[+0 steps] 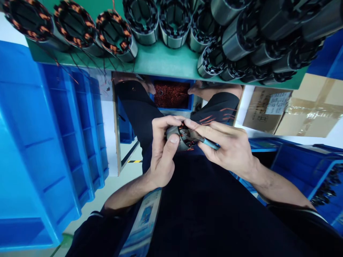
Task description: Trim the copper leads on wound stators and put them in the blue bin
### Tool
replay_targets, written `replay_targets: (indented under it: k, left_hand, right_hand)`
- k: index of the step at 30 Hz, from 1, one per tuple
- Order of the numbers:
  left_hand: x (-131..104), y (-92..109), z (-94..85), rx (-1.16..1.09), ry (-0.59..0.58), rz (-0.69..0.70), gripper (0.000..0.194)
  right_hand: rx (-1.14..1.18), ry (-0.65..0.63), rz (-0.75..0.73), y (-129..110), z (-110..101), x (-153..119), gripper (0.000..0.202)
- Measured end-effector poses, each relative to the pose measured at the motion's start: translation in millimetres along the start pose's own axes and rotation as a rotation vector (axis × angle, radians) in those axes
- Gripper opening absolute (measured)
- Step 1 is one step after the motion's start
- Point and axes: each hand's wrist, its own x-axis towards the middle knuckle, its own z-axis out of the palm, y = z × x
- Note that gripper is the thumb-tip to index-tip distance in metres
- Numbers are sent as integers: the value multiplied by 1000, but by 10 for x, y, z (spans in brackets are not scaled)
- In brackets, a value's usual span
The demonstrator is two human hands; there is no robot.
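Observation:
A motor stator (183, 143) with a grey metal body and copper windings is held above my lap. My left hand (163, 155) is closed around it, thumb on the near side and fingers over the far side. In my right hand (229, 145) is a pair of wire cutters (210, 143) with a blue handle, its metal jaws at the wound end of the stator. My right index fingertip touches the stator's rim close to my left fingers. Loose copper wires (206, 119) stick out beyond my right hand. Part of the cutters is hidden by my fingers.
On the green bench (160, 60) ahead stand several wound stators (115, 35) at left and several stators without visible copper (175, 23) toward the right. A blue bin of copper scraps (171, 94) sits below. Blue crates (53, 142) flank the left; cardboard boxes (308, 107) the right.

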Motion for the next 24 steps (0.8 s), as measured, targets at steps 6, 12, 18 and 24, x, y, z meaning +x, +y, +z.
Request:
replay_targets:
  k: [6, 12, 18, 24]
  left_hand:
    - [48, -160, -102, 44, 92, -55, 23]
    - [44, -90, -190, 440, 69, 359, 31]
    - [48, 111, -167, 346, 148, 529, 74]
    - [-171, 319, -406, 429, 126, 480, 104]
  right_hand:
    - [350, -66, 89, 145, 158, 161, 50]
    - [619, -121, 11, 78, 260, 197, 22]
    - [797, 34, -262, 29, 378, 286, 25]
    - [858, -9, -403, -42, 406, 394, 26]
